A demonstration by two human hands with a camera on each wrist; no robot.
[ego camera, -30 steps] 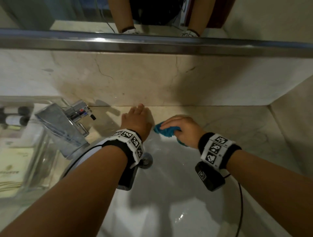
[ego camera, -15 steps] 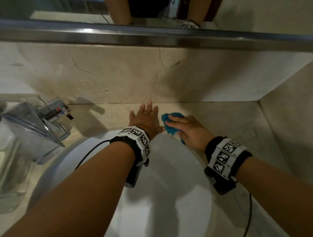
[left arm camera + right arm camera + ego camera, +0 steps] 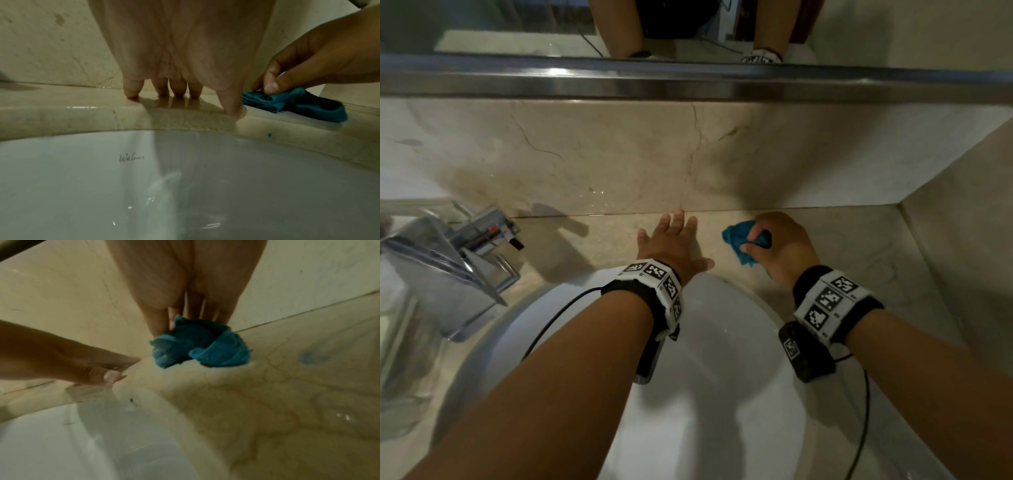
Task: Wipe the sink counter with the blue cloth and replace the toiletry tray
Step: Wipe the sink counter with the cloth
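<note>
The right hand [image 3: 784,246] pinches the bunched blue cloth [image 3: 739,241] between thumb and curled fingers and presses it on the counter [image 3: 859,246], at about 1 o'clock from the basin [image 3: 722,394], close to the back wall. The left hand [image 3: 671,240] lies flat at 12 o'clock, fingers spread and straight, their tips on the wet stone just short of the wall, the thumb [image 3: 232,104] hooked over the counter's inner edge.

A second ago the cloth sat nearer the basin's rim, almost touching the left hand; half a second ago it was still just beside that thumb. Now it lies further right and closer to the wall, apart from the left hand. The grip has also tightened: the fingers lay flatter over the cloth before and now curl round it. The left hand has slid toward the wall and opened out.

This looks like a stroke running rightward along the back strip, so the wiping is under way, with the stretch toward the right corner probably not yet done. The tap [image 3: 448,260] stands at 9 o'clock. The tray cannot be made out clearly in the present views, so replacing it is judged to be still ahead.
</note>
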